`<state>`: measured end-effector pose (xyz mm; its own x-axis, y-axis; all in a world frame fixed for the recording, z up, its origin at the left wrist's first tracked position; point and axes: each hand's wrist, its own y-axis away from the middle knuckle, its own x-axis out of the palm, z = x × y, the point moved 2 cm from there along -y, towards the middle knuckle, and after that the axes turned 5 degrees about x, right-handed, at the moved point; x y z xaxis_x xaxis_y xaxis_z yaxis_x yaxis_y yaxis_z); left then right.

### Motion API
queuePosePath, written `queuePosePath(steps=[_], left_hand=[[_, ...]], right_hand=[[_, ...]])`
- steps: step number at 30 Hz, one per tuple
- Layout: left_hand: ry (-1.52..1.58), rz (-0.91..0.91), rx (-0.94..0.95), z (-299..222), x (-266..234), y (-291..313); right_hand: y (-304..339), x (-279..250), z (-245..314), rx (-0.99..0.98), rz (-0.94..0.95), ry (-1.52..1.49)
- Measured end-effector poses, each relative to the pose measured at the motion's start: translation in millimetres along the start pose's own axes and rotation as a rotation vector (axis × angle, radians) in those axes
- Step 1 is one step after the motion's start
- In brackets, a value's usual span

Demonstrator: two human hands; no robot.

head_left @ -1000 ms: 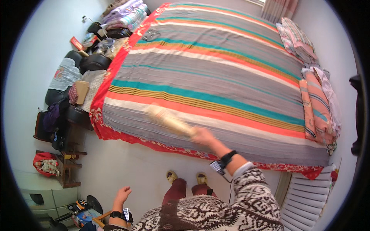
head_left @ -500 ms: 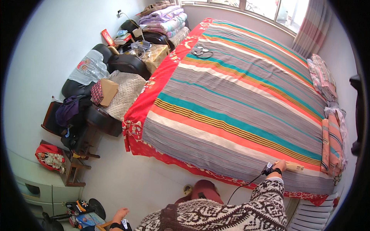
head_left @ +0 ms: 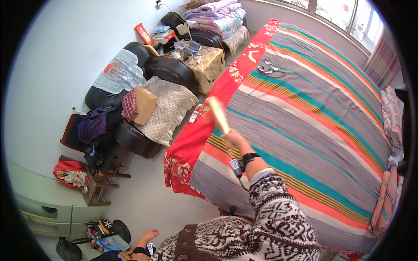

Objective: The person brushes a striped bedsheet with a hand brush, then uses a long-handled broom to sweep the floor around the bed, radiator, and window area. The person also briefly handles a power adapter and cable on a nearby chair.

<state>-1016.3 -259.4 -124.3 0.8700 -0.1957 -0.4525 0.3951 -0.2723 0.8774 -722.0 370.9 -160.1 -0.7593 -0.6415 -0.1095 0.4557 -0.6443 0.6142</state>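
Observation:
My right hand (head_left: 235, 138) is closed round one end of a long pale wooden tool (head_left: 218, 114), which motion blurs; it may be a brush, but I cannot make out bristles. The tool slants up and left over the red patterned border (head_left: 183, 152) of the bed. Below it spreads a bedcover (head_left: 278, 126) striped in grey, teal, orange and cream. A black strap with a small device sits on my right wrist. My left hand (head_left: 149, 236) hangs low beside my body, fingers loosely out and holding nothing.
Dark armchairs (head_left: 167, 71) stand along the left wall, with a cardboard box (head_left: 146, 105) on one seat. Folded quilts (head_left: 217, 17) are piled at the back. A cable (head_left: 270, 69) lies on the bed. Near my left hand is a small wheeled thing (head_left: 104, 237).
My right hand has swung the wooden tool from the bed's near right edge across to its left border. The view has shifted. My left hand still hangs low.

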Motion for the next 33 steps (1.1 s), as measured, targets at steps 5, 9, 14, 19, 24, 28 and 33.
queuePosePath(steps=[5, 9, 14, 19, 24, 28, 33], left_hand=[[-0.036, -0.253, 0.241, -79.5, -51.2, -46.0], [-0.021, -0.070, 0.442, -155.0, -83.4, -73.9], [-0.396, -0.054, 0.469, -201.8, -138.1, -130.0], [-0.395, 0.010, 0.553, -213.8, -208.0, -208.5], [-0.461, 0.051, 0.590, -216.0, -327.1, -302.7], [-0.621, -0.067, 0.522, -220.8, -448.2, -334.6], [0.457, 0.183, 0.275, -249.9, -562.6, -335.7]], right_hand=[[20.1, 42.3, 69.2, -0.160, 0.106, -0.310], [38.1, -24.8, 41.6, -0.166, -0.269, -0.379], [87.1, -119.4, -35.9, -0.269, -0.942, -0.415], [86.2, -62.3, -72.5, -0.213, -1.040, -0.672], [37.9, 145.7, -20.7, 0.024, -0.342, -0.461], [-8.9, 222.5, 77.5, 0.086, -0.164, -0.396], [-70.5, 231.7, 167.2, 0.020, -0.384, -0.489]])
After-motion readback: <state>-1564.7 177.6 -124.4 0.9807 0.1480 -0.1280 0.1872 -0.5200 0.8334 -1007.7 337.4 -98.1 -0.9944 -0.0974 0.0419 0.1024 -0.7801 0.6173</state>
